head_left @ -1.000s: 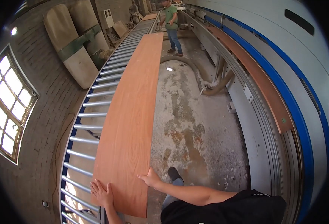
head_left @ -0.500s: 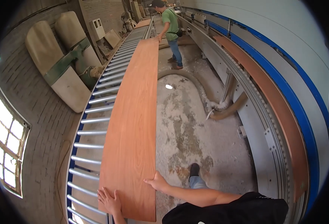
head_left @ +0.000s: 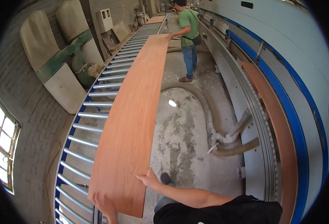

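A long, flat wooden board (head_left: 125, 123) with reddish-brown grain stretches away from me, overlapping the right side of a roller conveyor. My right hand (head_left: 149, 178) holds its right edge near the close end, thumb on top and fingers out of sight beneath. At the left edge of the same end, my left hand (head_left: 104, 204) is closed on the board, its fingers somewhat blurred. Another person (head_left: 188, 33) in a green shirt stands at the far end, with a hand on the board there.
The conveyor's metal rollers (head_left: 83, 128) run along the left. To the right stands a long machine with a blue rail (head_left: 300, 149) and another reddish board (head_left: 280, 127) in it. A thick hose (head_left: 203, 97) curves over the floor. Green-framed equipment (head_left: 65, 56) leans by the brick wall.
The near end of the board has shifted left over the rollers. My left hand has gone from lying flat on top to the left edge. The other person has turned and stepped.
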The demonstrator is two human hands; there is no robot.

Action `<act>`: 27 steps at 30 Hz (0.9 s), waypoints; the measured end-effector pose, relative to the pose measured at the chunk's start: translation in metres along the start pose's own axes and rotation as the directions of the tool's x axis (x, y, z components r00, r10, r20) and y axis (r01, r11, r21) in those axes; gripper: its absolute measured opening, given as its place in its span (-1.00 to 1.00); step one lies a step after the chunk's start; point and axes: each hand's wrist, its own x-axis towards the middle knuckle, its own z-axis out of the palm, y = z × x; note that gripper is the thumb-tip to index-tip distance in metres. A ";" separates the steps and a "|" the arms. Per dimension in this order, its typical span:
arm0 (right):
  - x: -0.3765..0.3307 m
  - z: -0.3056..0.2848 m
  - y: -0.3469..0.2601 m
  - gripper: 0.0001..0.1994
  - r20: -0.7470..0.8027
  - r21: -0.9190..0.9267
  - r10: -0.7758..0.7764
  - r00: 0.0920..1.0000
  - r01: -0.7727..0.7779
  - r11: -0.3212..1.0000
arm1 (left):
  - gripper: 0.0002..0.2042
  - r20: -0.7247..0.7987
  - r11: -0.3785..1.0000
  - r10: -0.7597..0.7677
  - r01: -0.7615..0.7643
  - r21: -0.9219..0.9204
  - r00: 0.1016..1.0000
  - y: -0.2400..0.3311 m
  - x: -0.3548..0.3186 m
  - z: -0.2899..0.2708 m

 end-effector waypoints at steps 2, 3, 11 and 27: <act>0.069 -0.030 -0.010 -0.56 -0.059 0.166 -0.170 0.984 0.178 0.970 | -0.69 -0.157 0.990 0.136 -0.138 0.001 0.978 0.070 0.006 0.019; 0.098 -0.041 -0.021 -0.56 -0.058 0.157 -0.168 0.984 0.175 0.972 | -0.70 -0.189 0.968 0.249 -0.249 0.020 0.950 0.114 0.008 0.020; 0.308 -0.156 -0.150 -0.62 0.034 0.256 -0.044 0.998 0.034 0.966 | -0.65 0.906 0.739 -0.086 0.636 -0.222 0.415 0.166 0.035 0.264; 0.753 -0.340 -0.297 -0.66 0.064 0.231 -0.090 0.994 0.073 0.970 | -0.15 0.994 1.000 -0.002 -0.002 0.003 0.109 0.413 0.241 0.753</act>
